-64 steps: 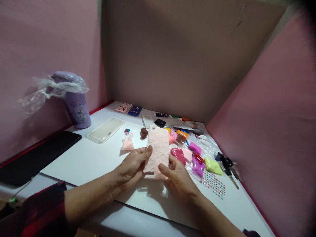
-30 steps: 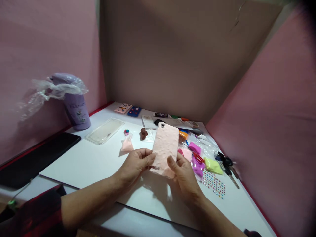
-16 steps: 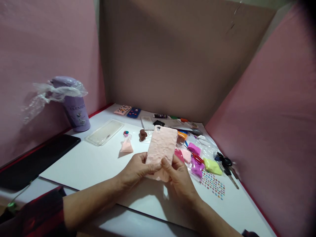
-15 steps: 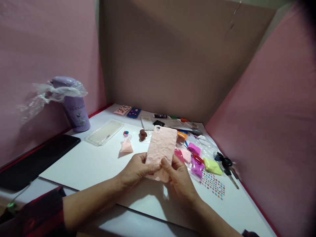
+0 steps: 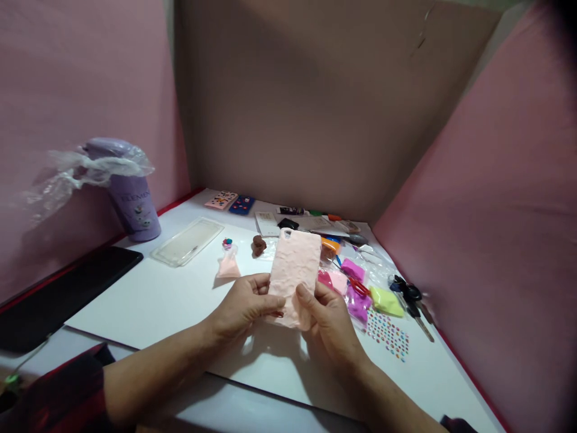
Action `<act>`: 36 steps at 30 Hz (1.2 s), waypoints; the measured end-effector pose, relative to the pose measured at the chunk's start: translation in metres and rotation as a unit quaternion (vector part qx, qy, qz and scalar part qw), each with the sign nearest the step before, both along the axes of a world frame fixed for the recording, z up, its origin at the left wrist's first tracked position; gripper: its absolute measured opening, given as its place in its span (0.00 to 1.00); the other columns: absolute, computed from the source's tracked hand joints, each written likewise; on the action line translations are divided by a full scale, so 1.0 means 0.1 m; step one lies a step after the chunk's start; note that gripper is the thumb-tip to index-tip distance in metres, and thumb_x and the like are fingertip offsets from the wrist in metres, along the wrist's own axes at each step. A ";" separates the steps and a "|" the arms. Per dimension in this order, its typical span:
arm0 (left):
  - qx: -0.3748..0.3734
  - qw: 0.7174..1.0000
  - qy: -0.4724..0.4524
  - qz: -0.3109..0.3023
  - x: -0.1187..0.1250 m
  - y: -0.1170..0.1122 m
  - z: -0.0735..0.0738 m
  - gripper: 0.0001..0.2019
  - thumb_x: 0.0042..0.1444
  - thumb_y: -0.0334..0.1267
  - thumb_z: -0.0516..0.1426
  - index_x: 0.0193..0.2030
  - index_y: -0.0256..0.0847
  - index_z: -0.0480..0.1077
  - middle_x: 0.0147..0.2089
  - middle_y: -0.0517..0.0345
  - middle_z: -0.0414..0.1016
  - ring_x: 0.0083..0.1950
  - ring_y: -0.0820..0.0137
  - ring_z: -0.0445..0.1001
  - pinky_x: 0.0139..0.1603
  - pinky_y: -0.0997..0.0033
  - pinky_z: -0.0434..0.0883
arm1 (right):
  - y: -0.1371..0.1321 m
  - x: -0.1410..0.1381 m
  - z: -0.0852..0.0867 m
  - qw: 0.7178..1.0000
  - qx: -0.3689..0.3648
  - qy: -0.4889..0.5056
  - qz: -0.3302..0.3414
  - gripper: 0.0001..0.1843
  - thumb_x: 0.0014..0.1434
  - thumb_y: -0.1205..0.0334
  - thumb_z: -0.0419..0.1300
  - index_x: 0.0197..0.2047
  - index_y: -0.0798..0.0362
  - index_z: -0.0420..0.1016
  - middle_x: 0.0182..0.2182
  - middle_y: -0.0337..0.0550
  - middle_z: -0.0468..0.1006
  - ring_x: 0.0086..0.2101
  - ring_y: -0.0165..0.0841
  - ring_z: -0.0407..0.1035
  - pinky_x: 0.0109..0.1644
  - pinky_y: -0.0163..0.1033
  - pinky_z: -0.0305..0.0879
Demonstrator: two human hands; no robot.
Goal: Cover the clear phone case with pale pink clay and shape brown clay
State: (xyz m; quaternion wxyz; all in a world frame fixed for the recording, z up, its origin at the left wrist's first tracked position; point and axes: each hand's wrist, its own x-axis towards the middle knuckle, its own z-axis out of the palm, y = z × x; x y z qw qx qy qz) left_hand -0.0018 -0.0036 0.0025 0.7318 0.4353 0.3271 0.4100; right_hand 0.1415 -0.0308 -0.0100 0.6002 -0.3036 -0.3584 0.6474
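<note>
White board on the desk, pink and brown panels around it. My left hand and right hand both pinch the lower end of a pink phone case, held tilted above the board. Clay packets just right, clear case far left.

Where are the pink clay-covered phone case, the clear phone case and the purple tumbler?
Pink clay-covered phone case [image 5: 294, 267], head view: middle of its dimpled face.
Clear phone case [image 5: 187, 242], head view: centre of its flat panel.
Purple tumbler [image 5: 135, 207], head view: its side wall, near the lettering.
</note>
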 end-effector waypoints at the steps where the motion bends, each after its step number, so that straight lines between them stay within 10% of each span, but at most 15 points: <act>1: -0.002 1.000 -0.008 0.000 0.00 0.00 0.01 0.17 0.40 0.29 0.65 0.41 0.33 0.75 0.35 0.50 0.79 0.31 0.69 0.75 0.37 0.69 0.70 | 0.00 0.00 0.00 1.000 -0.003 0.000 -0.002 0.11 0.54 0.58 0.65 0.39 0.54 0.76 0.36 0.46 0.81 0.36 0.42 0.75 0.44 0.50 0.70; 36: 0.045 0.997 -0.061 0.025 0.01 -0.01 -0.06 0.23 0.43 0.32 0.66 0.47 0.37 0.67 0.46 0.46 0.78 0.45 0.58 0.77 0.47 0.61 0.71 | -0.01 -0.06 -0.07 0.999 0.019 -0.006 0.028 0.14 0.53 0.56 0.65 0.43 0.51 0.75 0.40 0.45 0.80 0.40 0.42 0.74 0.46 0.49 0.69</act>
